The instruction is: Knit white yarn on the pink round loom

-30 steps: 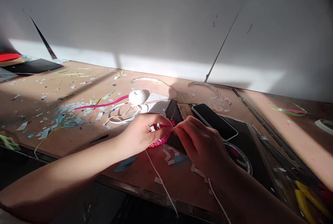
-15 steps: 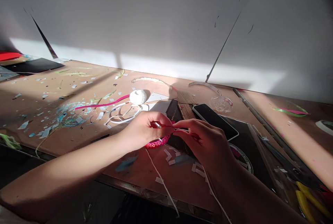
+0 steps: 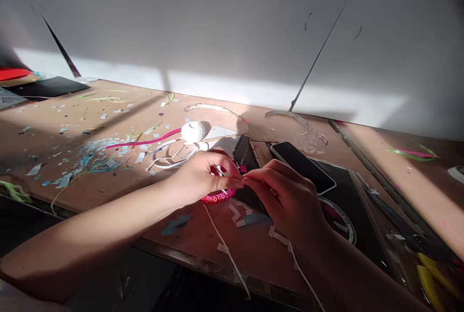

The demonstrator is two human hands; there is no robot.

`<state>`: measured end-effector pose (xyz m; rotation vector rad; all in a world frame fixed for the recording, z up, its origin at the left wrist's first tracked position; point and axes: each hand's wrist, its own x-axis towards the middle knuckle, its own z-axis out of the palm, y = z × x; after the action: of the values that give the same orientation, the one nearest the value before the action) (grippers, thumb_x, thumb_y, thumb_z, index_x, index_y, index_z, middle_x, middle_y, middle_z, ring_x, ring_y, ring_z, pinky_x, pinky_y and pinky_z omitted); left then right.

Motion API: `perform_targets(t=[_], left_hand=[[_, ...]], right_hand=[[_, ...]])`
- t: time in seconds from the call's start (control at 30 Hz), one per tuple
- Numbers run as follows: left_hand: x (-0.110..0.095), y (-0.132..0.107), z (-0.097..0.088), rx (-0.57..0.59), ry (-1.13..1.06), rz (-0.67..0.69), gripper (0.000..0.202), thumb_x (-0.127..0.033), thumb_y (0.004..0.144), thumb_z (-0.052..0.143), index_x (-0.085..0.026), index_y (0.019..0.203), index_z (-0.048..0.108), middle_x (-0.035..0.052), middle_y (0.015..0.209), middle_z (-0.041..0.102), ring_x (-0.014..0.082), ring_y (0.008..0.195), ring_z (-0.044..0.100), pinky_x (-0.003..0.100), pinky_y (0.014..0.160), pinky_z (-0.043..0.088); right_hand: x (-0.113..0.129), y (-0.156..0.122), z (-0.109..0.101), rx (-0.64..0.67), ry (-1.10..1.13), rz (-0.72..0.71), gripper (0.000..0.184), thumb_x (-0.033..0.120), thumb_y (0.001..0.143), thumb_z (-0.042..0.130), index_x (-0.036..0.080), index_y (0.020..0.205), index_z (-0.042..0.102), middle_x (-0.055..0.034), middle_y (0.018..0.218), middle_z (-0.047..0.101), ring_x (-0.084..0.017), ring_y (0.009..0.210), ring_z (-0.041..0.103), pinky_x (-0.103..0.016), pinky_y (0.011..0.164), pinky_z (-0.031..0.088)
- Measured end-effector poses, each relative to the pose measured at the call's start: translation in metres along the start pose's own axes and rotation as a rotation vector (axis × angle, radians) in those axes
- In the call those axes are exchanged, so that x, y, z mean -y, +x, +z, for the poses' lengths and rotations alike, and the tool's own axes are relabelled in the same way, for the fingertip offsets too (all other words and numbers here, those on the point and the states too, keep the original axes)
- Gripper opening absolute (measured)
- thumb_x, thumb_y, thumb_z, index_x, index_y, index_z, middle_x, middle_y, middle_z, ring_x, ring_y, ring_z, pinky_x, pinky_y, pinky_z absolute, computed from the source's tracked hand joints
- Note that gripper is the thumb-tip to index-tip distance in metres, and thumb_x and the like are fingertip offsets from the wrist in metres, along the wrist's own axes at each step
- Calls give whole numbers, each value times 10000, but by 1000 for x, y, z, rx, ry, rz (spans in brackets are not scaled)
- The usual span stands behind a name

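Note:
Thumb and fingertips of my left hand (image 3: 201, 176) are pinched together above the table, with a bit of white cord showing inside the curl of the fingers. Against them press the pinched fingertips of my right hand (image 3: 290, 193); what lies between the tips is mostly covered. Below my left hand is a pink-red band (image 3: 219, 197) with a row of small round loops, partly hidden by the fingers. A length of white cord (image 3: 226, 246) runs from near the band down past the table's front edge. Another white cord (image 3: 304, 275) trails beneath my right wrist.
Behind the hands are a white ball of yarn (image 3: 193, 131), a pink strip (image 3: 145, 143) and white paper loops (image 3: 159, 150). A phone (image 3: 302, 167) and corrugated cardboard (image 3: 263, 147) lie by my right hand. Yellow-handled scissors (image 3: 431, 278) are far right. Paper scraps litter the brown table (image 3: 119, 193).
My right fingertips have closed in against the left ones, and the white strand seen between the right fingers is now hidden. The view has shifted slightly.

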<state>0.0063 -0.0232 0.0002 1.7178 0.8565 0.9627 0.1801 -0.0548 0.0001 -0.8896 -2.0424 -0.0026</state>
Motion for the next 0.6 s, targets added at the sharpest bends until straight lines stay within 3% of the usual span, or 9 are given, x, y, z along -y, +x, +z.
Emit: perform_targets(t=[0.43,0.6], left_hand=[[-1,0,0,-1,64,50,167,-218,660,683,-111,609,565,-23,650,504,71,594,459,188,549,347],[-2,-1,-1,-25,172,128,115,-159,686,640,-117,614,561,-20,640,507,81,608,468,195,565,356]], right_hand=[[0,-4,3,18,-45,25,88,167,828,533,158,799,616,-7,661,569,-81,584,539,-192,532,418],[0,-6,5,34,-43,29,104,180,839,514,168,790,605,0,656,556,-78,572,528,-192,528,412]])
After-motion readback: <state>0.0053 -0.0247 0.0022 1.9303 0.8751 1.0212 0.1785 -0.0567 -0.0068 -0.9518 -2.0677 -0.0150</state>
